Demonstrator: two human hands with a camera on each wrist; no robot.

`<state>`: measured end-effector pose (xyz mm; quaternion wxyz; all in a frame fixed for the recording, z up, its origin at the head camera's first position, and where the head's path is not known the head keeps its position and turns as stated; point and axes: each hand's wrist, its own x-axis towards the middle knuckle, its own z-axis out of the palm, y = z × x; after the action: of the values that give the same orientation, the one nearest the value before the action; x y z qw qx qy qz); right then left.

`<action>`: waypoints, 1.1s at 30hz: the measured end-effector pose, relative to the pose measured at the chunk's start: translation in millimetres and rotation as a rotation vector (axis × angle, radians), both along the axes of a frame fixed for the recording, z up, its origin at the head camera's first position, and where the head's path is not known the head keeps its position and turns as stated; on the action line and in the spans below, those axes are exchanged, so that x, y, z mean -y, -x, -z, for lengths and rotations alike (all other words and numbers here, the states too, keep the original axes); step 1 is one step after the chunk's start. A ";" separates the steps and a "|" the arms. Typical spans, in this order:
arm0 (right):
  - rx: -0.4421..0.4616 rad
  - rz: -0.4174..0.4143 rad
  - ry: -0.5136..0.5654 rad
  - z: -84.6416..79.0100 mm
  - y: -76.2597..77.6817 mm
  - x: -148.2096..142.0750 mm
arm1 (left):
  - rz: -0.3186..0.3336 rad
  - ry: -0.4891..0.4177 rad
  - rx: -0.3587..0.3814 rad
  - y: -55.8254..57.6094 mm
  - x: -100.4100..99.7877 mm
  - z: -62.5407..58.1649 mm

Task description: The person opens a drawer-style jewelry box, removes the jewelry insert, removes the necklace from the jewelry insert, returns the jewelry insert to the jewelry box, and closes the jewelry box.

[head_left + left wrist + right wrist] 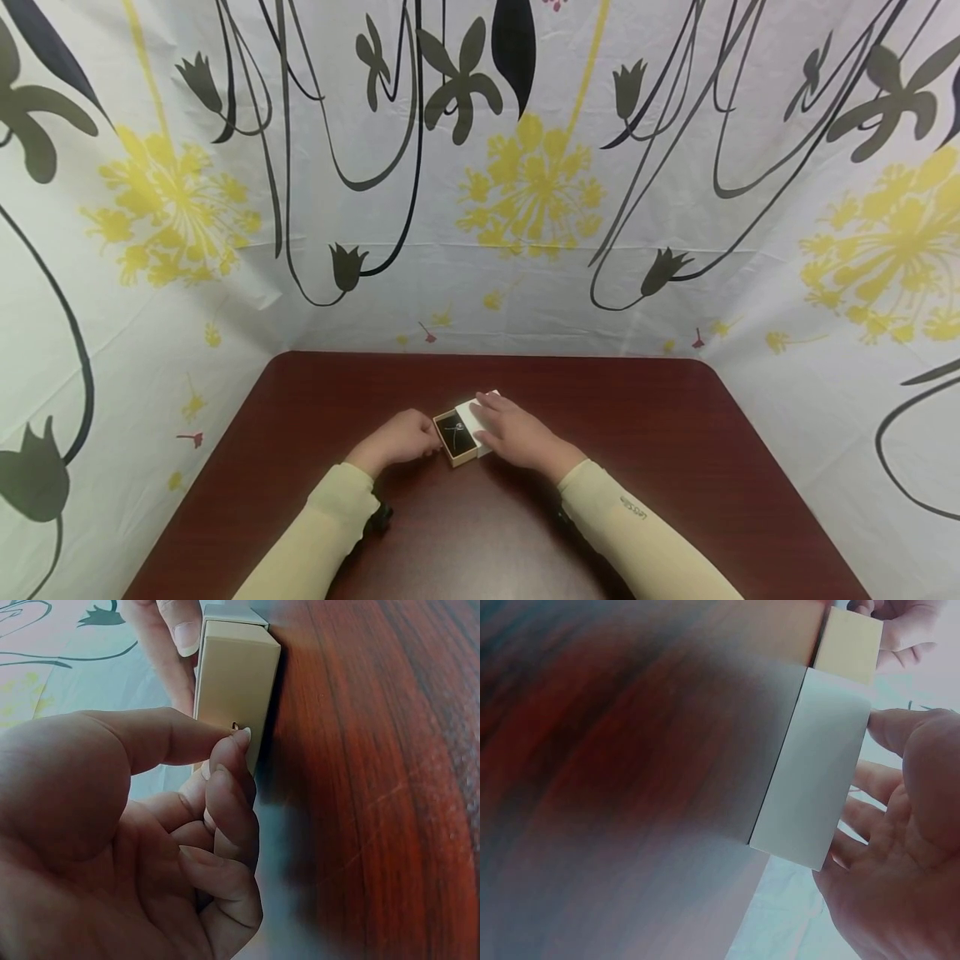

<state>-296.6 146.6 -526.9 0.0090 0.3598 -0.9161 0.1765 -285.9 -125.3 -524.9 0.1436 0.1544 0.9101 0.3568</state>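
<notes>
A small slide-out jewellery box lies on the table, its tan drawer pulled partway out of a white sleeve. Inside the drawer, a thin silver piece of jewellery rests on black lining. My left hand is at the drawer's outer end, thumb and forefinger pinching a tiny pull loop on its tan face. Across the sleeve's top lies my right hand, fingers spread and fairly straight. Seen from the right wrist, its thumb and fingers rest along the top of the sleeve.
The dark red wooden table has rounded far corners. A white cloth printed with grey, black and yellow flowers hangs behind it and at both sides. Dark wrist gear shows under the left cuff.
</notes>
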 end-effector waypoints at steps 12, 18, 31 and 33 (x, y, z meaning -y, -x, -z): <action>0.001 0.001 -0.012 -1.3 -1.6 0.2 | 0.000 -0.004 0.018 -1.1 1.2 -0.2; 0.010 -0.005 -0.018 -2.8 -1.9 0.4 | 0.000 -0.009 0.019 2.3 2.3 3.7; 0.015 0.007 -0.018 -2.7 -1.6 0.2 | 0.005 -0.014 0.020 1.2 4.0 3.1; 0.013 0.005 -0.017 -2.7 -1.6 0.2 | 0.007 -0.015 0.019 0.7 4.7 2.3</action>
<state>-295.0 146.4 -524.1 0.0003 0.3563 -0.9186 0.1711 -286.6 -130.0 -527.2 0.1523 0.1552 0.9054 0.3647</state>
